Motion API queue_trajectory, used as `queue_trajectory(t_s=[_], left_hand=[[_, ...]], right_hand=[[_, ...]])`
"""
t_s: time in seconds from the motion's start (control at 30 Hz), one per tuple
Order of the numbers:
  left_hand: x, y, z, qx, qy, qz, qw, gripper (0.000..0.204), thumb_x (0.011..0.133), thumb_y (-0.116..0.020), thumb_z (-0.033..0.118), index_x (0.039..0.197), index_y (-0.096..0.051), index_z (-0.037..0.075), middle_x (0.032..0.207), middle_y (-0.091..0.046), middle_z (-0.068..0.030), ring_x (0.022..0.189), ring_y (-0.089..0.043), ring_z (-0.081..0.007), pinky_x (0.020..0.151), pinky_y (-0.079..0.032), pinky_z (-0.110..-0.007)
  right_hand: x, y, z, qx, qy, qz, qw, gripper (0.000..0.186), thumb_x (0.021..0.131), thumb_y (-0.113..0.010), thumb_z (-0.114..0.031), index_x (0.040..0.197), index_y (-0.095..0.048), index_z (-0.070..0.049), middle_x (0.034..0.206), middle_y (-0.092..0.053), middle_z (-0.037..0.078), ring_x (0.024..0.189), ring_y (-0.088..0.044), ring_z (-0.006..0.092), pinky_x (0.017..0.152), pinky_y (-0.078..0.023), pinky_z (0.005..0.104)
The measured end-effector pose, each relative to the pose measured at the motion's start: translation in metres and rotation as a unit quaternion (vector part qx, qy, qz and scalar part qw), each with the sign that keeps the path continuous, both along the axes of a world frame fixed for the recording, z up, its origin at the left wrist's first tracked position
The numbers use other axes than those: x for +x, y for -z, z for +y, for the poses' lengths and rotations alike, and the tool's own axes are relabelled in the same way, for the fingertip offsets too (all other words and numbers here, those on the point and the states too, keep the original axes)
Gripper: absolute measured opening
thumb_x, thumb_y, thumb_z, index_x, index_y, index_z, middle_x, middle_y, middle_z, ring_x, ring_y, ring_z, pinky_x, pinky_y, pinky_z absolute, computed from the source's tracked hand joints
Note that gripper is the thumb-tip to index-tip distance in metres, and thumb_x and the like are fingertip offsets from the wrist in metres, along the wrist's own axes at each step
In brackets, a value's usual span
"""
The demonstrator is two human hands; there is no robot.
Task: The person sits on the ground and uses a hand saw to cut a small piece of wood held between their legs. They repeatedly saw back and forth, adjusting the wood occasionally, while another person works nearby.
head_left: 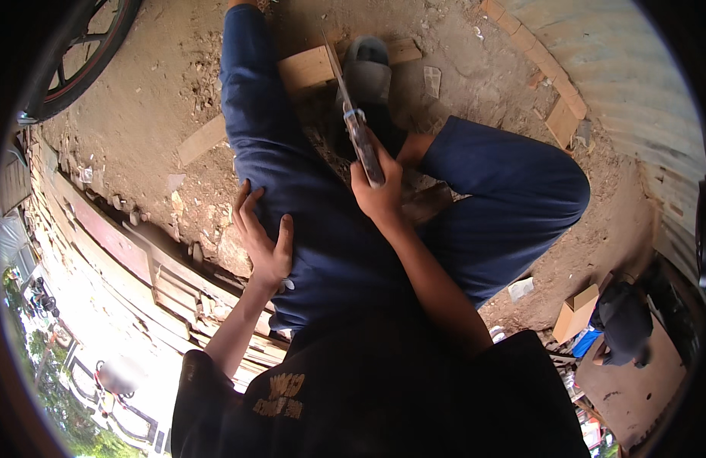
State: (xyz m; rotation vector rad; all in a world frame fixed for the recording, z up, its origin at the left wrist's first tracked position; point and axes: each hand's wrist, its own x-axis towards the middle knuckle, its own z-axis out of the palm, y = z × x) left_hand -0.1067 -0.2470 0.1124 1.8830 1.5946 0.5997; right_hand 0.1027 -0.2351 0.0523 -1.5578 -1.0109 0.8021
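My right hand (379,183) grips the dark, worn handle of a saw-like tool (359,137), whose long narrow blade points up and forward, over or against a short wooden board (301,72) on the dirt. I cannot tell if the blade touches it. My left hand (257,240) rests on my left thigh in dark blue trousers (322,221), fingers apart and holding nothing. A grey slide sandal (368,76) is by the board, beside the blade. Another loose wood strip (196,141) lies left of my leg.
A wheel (82,72) stands at upper left, planks (101,237) along the left. A corrugated metal sheet (627,91) edged by bricks (536,53) curves along the right. At lower right are a person in dark clothing (623,320), a cardboard box (574,309) and a flat panel (627,397).
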Motion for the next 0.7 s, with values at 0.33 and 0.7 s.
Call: queue_trajectory(t_s=[0.33, 0.7], left_hand=[[-0.004, 0.001, 0.003, -0.01, -0.01, -0.005, 1.0, 0.055, 0.086, -0.063, 0.021, 0.133, -0.044, -0.002, 0.145, -0.036, -0.0242, 0.135, -0.033, -0.0406, 0.113, -0.025, -0.05], [-0.005, 0.004, 0.004, -0.013, -0.017, -0.016, 1.0, 0.055, 0.088, -0.063, 0.024, 0.133, -0.044, -0.003, 0.146, -0.036, -0.025, 0.135, -0.033, -0.0412, 0.113, -0.025, -0.05]], right_hand=[[-0.004, -0.007, -0.006, -0.025, -0.012, 0.012, 1.0, 0.051, 0.082, -0.052, 0.01, 0.133, -0.054, 0.006, 0.13, -0.062, 0.019, 0.124, -0.059, 0.0243, 0.103, -0.044, 0.0319], [-0.007, -0.004, 0.017, -0.019, 0.02, 0.015, 0.999, 0.045, 0.081, -0.056, 0.005, 0.126, -0.058, 0.007, 0.113, -0.069, 0.019, 0.106, -0.067, 0.0232, 0.091, -0.05, 0.0312]])
